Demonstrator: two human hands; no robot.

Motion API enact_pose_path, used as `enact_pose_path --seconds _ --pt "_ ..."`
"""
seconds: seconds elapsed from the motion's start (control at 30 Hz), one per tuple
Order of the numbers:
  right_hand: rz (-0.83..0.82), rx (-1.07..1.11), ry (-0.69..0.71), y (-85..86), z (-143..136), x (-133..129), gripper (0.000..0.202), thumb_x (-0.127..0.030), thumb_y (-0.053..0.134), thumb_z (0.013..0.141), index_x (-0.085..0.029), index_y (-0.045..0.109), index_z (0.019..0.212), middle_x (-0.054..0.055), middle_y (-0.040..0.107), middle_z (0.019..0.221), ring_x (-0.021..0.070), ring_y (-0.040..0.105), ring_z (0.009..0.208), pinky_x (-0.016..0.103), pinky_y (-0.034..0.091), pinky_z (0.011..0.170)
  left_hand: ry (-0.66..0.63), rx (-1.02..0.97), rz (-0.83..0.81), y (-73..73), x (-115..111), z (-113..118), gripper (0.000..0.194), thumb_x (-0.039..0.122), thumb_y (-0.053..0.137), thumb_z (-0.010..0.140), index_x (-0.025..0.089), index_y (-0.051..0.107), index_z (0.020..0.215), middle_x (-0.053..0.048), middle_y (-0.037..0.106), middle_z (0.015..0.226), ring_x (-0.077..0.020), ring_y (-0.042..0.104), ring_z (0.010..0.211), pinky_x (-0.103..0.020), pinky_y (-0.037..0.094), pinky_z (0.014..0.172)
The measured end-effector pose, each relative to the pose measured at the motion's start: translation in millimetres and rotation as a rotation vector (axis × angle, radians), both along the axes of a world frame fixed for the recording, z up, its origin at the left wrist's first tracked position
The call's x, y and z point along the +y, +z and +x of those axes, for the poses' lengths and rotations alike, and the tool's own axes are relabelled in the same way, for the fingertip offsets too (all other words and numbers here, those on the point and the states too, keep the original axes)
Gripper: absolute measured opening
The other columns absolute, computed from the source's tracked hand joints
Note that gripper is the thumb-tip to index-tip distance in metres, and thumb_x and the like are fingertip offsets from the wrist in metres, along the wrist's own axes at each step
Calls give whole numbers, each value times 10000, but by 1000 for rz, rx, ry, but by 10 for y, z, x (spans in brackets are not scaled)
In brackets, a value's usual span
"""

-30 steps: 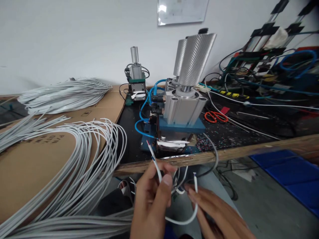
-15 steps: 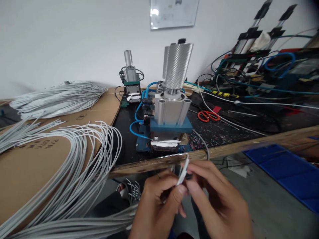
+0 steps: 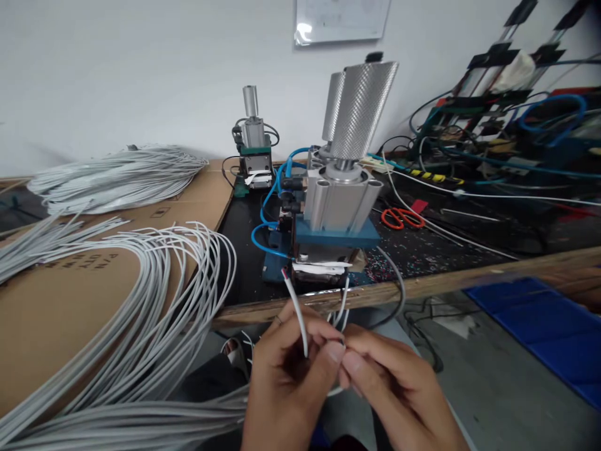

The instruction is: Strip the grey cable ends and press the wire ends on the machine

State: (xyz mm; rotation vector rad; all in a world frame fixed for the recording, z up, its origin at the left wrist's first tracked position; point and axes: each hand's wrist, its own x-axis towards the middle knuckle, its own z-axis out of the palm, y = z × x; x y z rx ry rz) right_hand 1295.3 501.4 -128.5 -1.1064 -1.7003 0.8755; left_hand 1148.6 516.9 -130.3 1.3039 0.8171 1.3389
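My left hand is closed around a white cable, whose end stands up above the fingers and shows reddish wire at its tip. My right hand has its thumb and index finger pinched together against the left fingertips. A small dark bit shows where they meet; what the right fingers hold is mostly hidden. Behind the hands, more white cable ends rise near the table edge. Just beyond stands a pneumatic machine with a knurled metal cylinder on top and white strips at its front.
Bundles of white cables lie at left on cardboard. A smaller machine stands farther back. Orange-handled scissors and coloured scraps lie on the black bench top. The wooden bench edge crosses ahead; a blue panel is below right.
The white cable end has moved from between both hands to the left, standing up from my left hand. The fingertips have come together lower down. The view has shifted slightly.
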Motion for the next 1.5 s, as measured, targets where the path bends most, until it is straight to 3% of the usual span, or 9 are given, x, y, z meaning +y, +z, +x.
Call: enact_pose_path --seconds 0.13,0.3,0.5,0.7,0.8,0.9,1.07,1.27,1.5 --pt "20 -173 72 92 121 54 332 -311 493 1024 -216 586 720 -24 587 653 131 600 624 224 458 612 5 102 110 24 45 -66 129 137 671 868 196 646 756 29 539 736 -96 503 653 -185 389 573" --pt "8 -436 428 104 287 151 216 -217 578 973 -224 683 784 -8 717 780 157 679 776 257 489 739 -178 360 231 -33 39 -146 249 -75 568 631 169 562 680 62 491 674 -38 352 510 -173 223 463" --pt "-2 -258 12 -51 99 69 382 -348 451 1050 -213 609 730 -16 593 646 138 581 601 248 444 584 115 152 40 -53 44 -54 171 130 595 862 198 555 710 34 483 690 -105 445 610 -209 330 540" --pt "-9 -276 434 95 248 133 336 -392 579 998 -237 728 740 5 710 690 170 678 684 275 507 664 -276 269 0 -46 5 -128 216 -14 600 658 188 527 641 21 517 673 -78 400 527 -198 242 459" --pt "-127 -50 214 25 133 110 468 -429 532 1014 -208 635 614 -32 556 511 116 558 488 223 434 515 -86 122 -86 -33 2 -77 185 76 653 763 181 551 649 19 533 638 -89 458 558 -190 335 499" --pt "-270 270 13 -102 -97 22 438 -462 516 1015 -197 600 677 -55 484 525 91 493 432 199 411 458 78 -126 -180 -91 11 43 219 267 701 874 193 566 717 63 490 560 -74 465 464 -177 392 451" --pt "-316 437 -49 -135 -277 -46 416 -478 579 981 -182 618 690 -44 490 548 96 525 444 194 434 453 4 -342 -268 -235 21 134 216 374 744 886 202 636 816 83 487 536 -49 479 389 -131 430 377" --pt "-312 431 -69 -73 -226 -7 441 -493 588 968 -187 590 650 -45 478 533 99 512 440 200 448 458 -256 -566 -237 -180 66 121 63 282 739 898 225 712 903 62 592 545 -37 485 359 -136 485 362" --pt "-237 288 -38 -71 -147 20 405 -425 561 994 -181 631 679 -32 537 541 108 570 457 200 443 485 -232 -545 -221 -175 84 124 47 233 717 915 215 697 876 60 599 603 -39 538 397 -137 515 399"
